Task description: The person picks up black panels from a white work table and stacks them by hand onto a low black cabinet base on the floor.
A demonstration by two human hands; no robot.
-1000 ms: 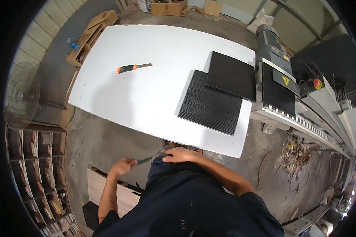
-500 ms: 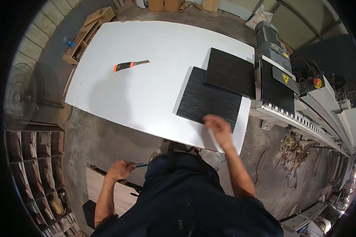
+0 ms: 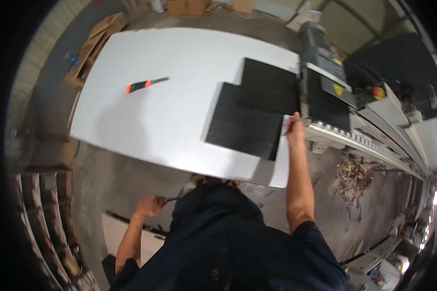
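Two square black panels overlap on a white tabletop (image 3: 179,145) in front of me. The smoother upper panel (image 3: 269,85) lies partly over the ridged lower panel (image 3: 243,128). At the upper panel's near right corner is my right hand (image 3: 295,128), its fingers closed on that corner, somewhat blurred. My left hand (image 3: 150,206) hangs below the table's near edge, closed round a thin, dark bluish stick-like tool (image 3: 172,199) whose kind I cannot make out. Farther left on the tabletop lies a knife (image 3: 145,85) with an orange and black handle, out of reach of both hands.
A machine with a grey motor (image 3: 315,43), a red button (image 3: 378,93) and a long rail (image 3: 369,140) borders the table's right side. Lower left stands a shelf rack (image 3: 43,208) with rolls or discs. Tangled strips (image 3: 352,179) lie on the floor at right.
My right hand has moved right and away from me, from above the lower panel to the upper panel's corner. The left hand keeps its tool. The whole view has shifted slightly.
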